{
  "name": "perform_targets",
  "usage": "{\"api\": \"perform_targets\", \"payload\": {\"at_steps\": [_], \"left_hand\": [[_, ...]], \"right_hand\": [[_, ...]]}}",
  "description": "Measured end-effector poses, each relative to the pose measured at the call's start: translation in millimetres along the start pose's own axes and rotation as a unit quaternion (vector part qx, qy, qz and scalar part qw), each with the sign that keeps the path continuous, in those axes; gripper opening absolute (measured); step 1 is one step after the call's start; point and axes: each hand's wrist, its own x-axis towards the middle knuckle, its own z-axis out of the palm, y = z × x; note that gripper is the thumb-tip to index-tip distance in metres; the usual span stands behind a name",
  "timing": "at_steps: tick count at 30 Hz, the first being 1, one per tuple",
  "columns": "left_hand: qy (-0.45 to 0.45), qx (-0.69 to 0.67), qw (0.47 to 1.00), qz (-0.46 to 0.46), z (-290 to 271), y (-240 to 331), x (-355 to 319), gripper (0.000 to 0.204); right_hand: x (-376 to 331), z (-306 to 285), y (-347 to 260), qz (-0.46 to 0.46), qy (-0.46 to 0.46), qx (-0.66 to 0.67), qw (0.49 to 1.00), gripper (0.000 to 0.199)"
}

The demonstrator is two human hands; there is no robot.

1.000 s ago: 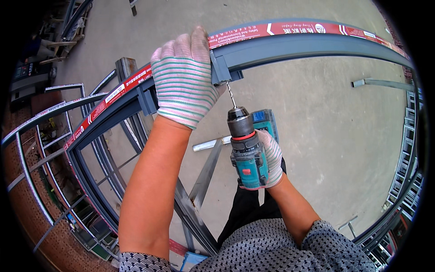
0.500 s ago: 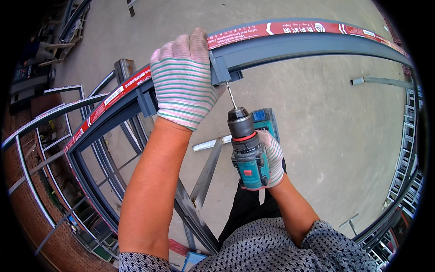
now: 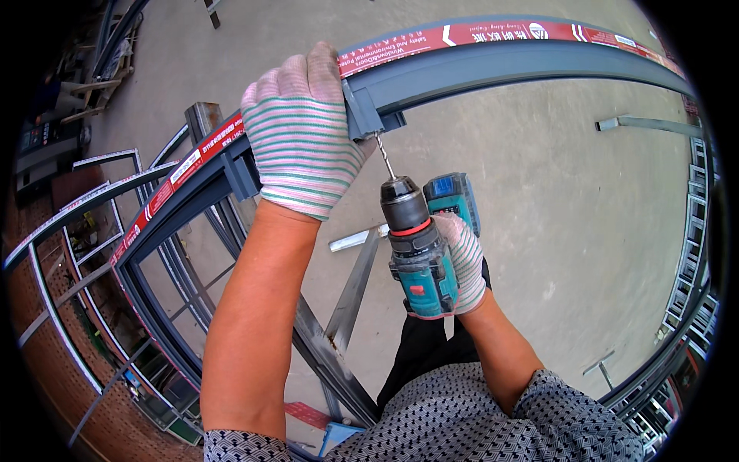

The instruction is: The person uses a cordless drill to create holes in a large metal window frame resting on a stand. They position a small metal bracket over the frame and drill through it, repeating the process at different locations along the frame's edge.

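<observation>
My left hand (image 3: pixel 300 135), in a pink and green striped knit glove, is wrapped over a dark grey metal window frame (image 3: pixel 477 75) with red printed film along its edge. Its fingers press beside a short grey profile piece (image 3: pixel 362 112) set against the frame's inner side. In my right hand (image 3: pixel 465 266), gloved alike, is a teal and black cordless drill (image 3: pixel 422 273), held by the handle. The drill's twist bit (image 3: pixel 384 156) points away from me, with its tip at the near end of the short piece. Whether the tip has entered the metal is hard to see.
Another short grey profile (image 3: pixel 242 175) sticks inward from the frame at left. A metal stand (image 3: pixel 348 300) is below. More frames (image 3: pixel 85 202) lie at left, ladder-like metal frames (image 3: pixel 687 231) at right. A loose metal bar (image 3: pixel 647 123) rests on the concrete floor (image 3: pixel 554 208).
The frame, my left hand and the drill tip sit slightly higher and further left in view. The drill leans a little more to the left. Both hands keep their hold.
</observation>
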Motion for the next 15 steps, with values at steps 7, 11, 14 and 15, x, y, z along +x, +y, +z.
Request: {"api": "perform_targets", "payload": {"at_steps": [7, 11, 14, 15], "left_hand": [[0.046, 0.013, 0.999, 0.025, 1.9, -1.5, -0.5, 0.094], [0.037, 0.026, 0.999, 0.028, 0.8, 1.5, -0.4, 0.095], [0.034, 0.032, 0.999, 0.025, 0.3, 0.4, 0.1, 0.096], [0.037, 0.033, 0.998, 0.025, 1.7, 0.5, -0.6, 0.097]], "right_hand": [[-0.5, -4.2, -10.9, -0.092, -0.014, -0.173, 0.981, 0.045], [-2.4, -5.1, -4.5, -0.090, 0.009, -0.173, 0.981, 0.046], [1.1, -5.4, -1.2, -0.070, -0.008, -0.159, 0.985, 0.047], [2.0, -5.6, -2.2, -0.070, -0.013, -0.166, 0.984, 0.047]]}}
